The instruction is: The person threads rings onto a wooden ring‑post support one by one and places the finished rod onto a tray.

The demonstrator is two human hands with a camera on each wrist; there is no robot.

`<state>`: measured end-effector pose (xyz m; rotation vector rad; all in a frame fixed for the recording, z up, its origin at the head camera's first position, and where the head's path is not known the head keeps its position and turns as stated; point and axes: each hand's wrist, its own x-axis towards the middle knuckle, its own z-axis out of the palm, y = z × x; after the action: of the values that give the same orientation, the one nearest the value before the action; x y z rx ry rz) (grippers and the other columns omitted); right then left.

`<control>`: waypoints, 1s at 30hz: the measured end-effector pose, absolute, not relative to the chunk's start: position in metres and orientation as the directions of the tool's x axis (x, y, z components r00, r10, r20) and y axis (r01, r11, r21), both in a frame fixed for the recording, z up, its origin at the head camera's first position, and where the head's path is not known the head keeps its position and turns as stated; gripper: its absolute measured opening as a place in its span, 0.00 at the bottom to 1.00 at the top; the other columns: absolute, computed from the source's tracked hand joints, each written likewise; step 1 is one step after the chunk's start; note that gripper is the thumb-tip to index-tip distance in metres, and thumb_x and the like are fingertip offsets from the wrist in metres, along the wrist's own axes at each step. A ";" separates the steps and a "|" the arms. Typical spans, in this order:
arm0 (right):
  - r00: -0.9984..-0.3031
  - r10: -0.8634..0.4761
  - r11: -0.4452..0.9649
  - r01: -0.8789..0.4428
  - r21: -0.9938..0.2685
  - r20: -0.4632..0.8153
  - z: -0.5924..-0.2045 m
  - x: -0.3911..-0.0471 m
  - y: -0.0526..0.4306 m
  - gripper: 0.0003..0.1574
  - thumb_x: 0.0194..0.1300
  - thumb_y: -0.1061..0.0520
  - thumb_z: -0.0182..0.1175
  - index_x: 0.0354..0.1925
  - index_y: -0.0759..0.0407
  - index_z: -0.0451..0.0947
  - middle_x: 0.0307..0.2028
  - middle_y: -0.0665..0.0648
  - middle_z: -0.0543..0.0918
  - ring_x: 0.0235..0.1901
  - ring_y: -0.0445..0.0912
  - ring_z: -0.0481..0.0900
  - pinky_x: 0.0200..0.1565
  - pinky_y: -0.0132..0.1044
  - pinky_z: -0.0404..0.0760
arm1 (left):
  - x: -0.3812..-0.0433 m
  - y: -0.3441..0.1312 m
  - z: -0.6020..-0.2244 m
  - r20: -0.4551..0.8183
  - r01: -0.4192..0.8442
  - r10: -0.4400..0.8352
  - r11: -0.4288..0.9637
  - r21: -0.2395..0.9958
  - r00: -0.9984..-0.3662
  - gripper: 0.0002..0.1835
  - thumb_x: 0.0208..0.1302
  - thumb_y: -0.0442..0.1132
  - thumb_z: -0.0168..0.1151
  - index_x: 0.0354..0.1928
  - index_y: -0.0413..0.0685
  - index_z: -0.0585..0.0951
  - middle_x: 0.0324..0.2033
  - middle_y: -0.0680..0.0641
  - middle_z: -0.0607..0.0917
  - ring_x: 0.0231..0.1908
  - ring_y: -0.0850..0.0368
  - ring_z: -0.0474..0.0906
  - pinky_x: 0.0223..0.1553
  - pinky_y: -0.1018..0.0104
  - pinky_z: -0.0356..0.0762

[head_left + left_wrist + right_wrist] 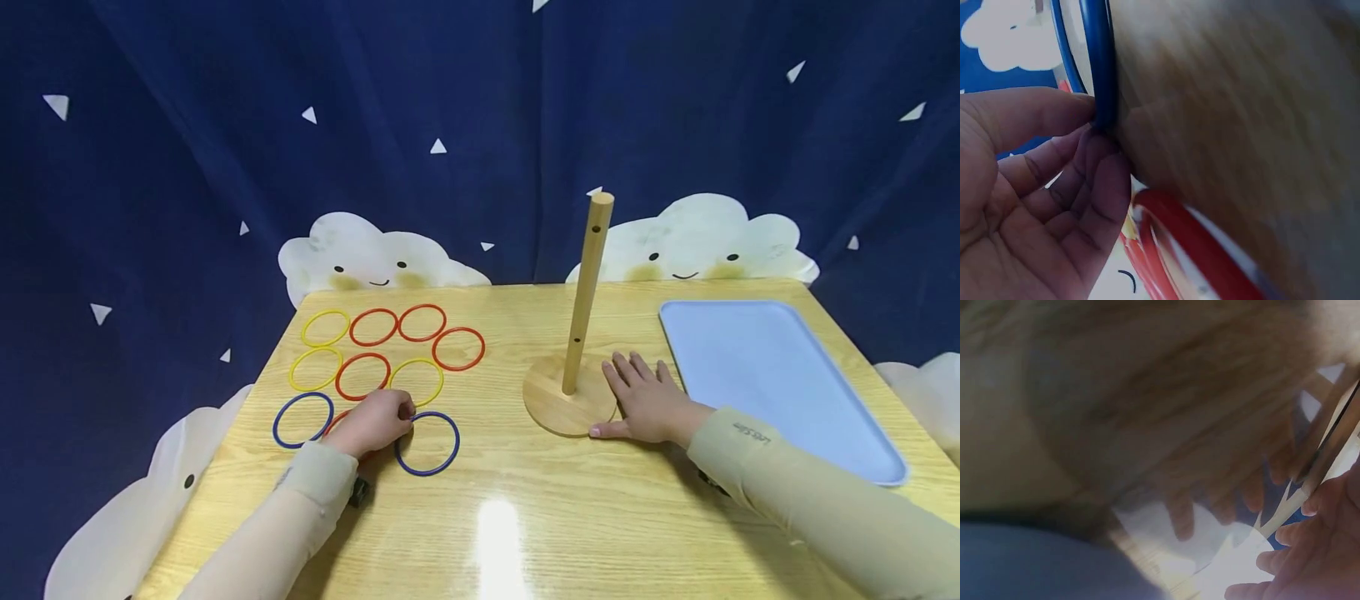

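Note:
My left hand (377, 418) pinches the left edge of a blue ring (458, 442) between thumb and fingertips. In the left wrist view the thumb lies against the blue ring (1099, 56), with a red ring (1179, 240) just below the fingers. That red ring is mostly hidden by the hand in the head view. A round wooden base (551, 408) carries an upright wooden post (588, 283). Fingers spread, my right hand (648, 404) rests at the base's right edge, thumb touching its rim; in the right wrist view this hand (1316, 550) has straight fingers.
Behind the left hand lie several red rings (460, 370), three yellow rings (316, 390) and another blue ring (276, 427). A light blue tray (780, 383) sits at the right of the wooden table (420, 533). A dark blue curtain (480, 100) hangs behind.

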<state>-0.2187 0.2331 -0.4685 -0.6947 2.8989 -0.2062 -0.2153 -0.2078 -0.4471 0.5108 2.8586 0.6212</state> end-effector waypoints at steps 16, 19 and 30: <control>-0.881 -0.451 0.892 -0.439 -0.107 -0.143 -0.456 -0.215 0.226 0.74 0.61 0.15 0.54 0.79 0.70 0.50 0.77 0.76 0.49 0.75 0.75 0.43 0.68 0.78 0.47 | -0.201 -0.182 -0.446 -0.045 0.455 0.467 0.876 0.163 -0.883 0.04 0.70 0.25 0.59 0.37 0.38 0.78 0.30 0.42 0.79 0.34 0.45 0.81 0.37 0.50 0.83; -0.884 -0.443 0.896 -0.432 -0.101 -0.152 -0.455 -0.216 0.226 0.75 0.61 0.15 0.53 0.80 0.68 0.50 0.78 0.75 0.48 0.75 0.74 0.43 0.68 0.78 0.47 | -0.199 -0.181 -0.445 -0.041 0.453 0.462 0.881 0.132 -0.886 0.03 0.71 0.25 0.58 0.38 0.37 0.79 0.30 0.41 0.79 0.33 0.45 0.80 0.35 0.50 0.83; -0.880 -0.441 0.895 -0.418 -0.153 -0.175 -0.460 -0.220 0.230 0.77 0.59 0.12 0.51 0.80 0.68 0.50 0.78 0.75 0.48 0.76 0.74 0.42 0.67 0.80 0.44 | -0.203 -0.183 -0.441 -0.063 0.446 0.478 0.854 0.267 -0.876 0.05 0.68 0.25 0.59 0.36 0.38 0.82 0.31 0.45 0.82 0.34 0.51 0.80 0.39 0.53 0.82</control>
<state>-0.2197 0.2299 -0.4602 -0.6545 2.8563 -0.1642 -0.2030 -0.1833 -0.4412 0.7265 2.9020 0.3718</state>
